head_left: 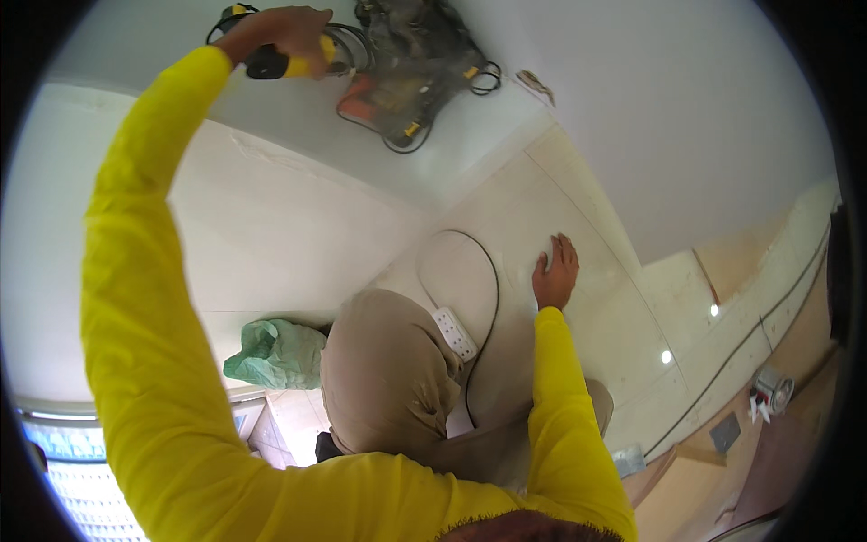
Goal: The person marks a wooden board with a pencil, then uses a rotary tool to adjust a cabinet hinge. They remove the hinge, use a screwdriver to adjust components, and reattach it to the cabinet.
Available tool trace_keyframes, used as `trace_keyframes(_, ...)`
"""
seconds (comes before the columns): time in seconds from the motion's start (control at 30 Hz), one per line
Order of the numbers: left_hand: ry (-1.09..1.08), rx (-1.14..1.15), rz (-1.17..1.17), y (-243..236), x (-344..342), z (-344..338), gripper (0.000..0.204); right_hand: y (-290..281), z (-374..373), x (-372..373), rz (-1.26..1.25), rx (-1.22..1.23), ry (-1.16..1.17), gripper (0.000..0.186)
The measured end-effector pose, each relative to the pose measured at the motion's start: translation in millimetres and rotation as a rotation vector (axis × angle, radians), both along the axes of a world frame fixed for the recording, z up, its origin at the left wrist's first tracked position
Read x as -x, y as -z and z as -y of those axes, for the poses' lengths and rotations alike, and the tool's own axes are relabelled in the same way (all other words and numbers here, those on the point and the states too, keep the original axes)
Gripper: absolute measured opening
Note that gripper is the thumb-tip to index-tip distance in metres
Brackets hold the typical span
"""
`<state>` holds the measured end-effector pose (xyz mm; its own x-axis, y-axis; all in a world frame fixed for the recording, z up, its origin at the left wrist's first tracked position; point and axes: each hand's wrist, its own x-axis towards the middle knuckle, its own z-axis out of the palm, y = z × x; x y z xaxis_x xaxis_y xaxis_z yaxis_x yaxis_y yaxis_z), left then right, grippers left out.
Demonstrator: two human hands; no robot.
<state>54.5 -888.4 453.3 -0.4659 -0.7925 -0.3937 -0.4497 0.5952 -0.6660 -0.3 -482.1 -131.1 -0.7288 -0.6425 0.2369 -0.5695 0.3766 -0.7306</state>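
Raised at the upper left, my left hand is closed round a yellow-and-black power tool with a black cord looped beside it. Its exact kind is hidden by the hand. Just right of it is a dark, dusty bag-like bundle with yellow clips and an orange part; blur hides its details. My right hand lies flat with fingers stretched out on the pale tiled floor, holding nothing. Between my right hand and my bent knee lies a white power strip with a dark cable curving round it.
A crumpled green plastic bag sits left of my knee. White walls meet the floor ahead. At the right lie a long cable, a metal can and wooden boards. A small brown scrap is near the far corner.
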Motion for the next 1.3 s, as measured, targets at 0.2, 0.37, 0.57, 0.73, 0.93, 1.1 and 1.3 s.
trace_keyframes(0.2, 0.472, -0.186, -0.214, 16.9, -7.5, -124.3, 0.111, -0.5, -4.1, 2.5, -0.004, 0.005, 0.009, 0.045)
trace_keyframes(0.37, 0.775, -0.389, -0.369, 89.4, -31.7, -205.3, 0.100, -3.5, -1.3, 1.6, 0.033, -0.006, -0.020, 0.044)
trace_keyframes(0.57, 0.581, -0.779, -0.585, 165.3, -60.5, -261.2, 0.088, 28.3, 4.2, 7.0, -0.067, 0.012, -0.047, 0.048)
trace_keyframes(0.73, 0.446, -1.059, -0.795, 233.1, -90.9, -268.6, 0.083, 30.8, 9.5, 10.9, -0.110, 0.028, -0.095, 0.049)
trace_keyframes(0.93, 0.196, -1.286, -1.053, 301.2, -121.4, -287.8, 0.083, 0.7, 9.6, -0.5, -0.111, -0.084, -0.046, 0.055)
trace_keyframes(1.1, -0.010, -1.449, -1.134, 342.7, -134.0, -312.0, 0.089, 7.2, 10.4, 0.8, -0.124, -0.093, -0.065, 0.060)
trace_keyframes(1.3, -0.106, -1.697, -1.378, 378.5, -138.9, -357.0, 0.099, 7.3, -49.5, 32.9, 0.072, -0.215, -0.368, 0.074)
